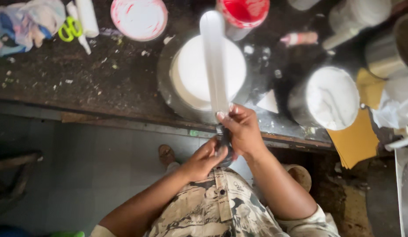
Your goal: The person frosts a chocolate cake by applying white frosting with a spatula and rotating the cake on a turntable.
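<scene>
Two hands, left hand (207, 159) and right hand (241, 127), fingers clamped on one long palette knife (214, 61), probably over one white cake (209, 70) at center.

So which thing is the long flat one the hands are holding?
Look at the dark worktop, at the round white cake on its grey board. Lying across it is a long flat spatula, held by the right hand and left hand. It is the only long, straight, pale strip among round tubs.
</scene>
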